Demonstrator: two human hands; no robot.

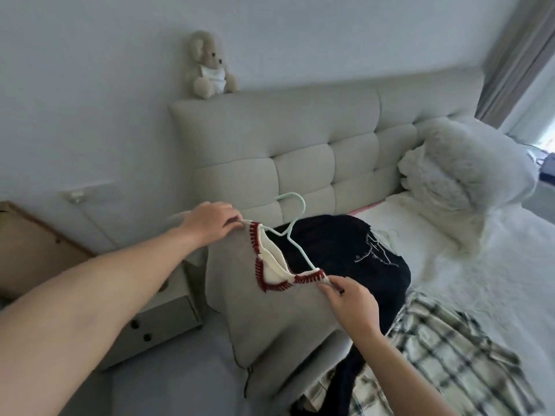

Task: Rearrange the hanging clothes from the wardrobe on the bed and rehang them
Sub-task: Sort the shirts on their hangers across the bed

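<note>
- The dark garment [345, 259] lies on the bed [480, 280], and bare white bedding lies open to its right.
- Behind it the tufted headboard [300, 145] stands as a wall.
- To its right rear, stacked pillows [456, 175] block the bed's corner.
- In front of it, a plaid shirt [435, 355] covers the bedding.
- To its left, the held grey sweater [264, 310] on a mint hanger [295, 223] hangs in the way; beyond, a nightstand [162, 313] fills the gap.

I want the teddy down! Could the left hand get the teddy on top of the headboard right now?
Probably not yet. The left hand is pinching one shoulder of the grey top, and the teddy sits high on the headboard, well above it. Nothing blocks the way, though.
</note>
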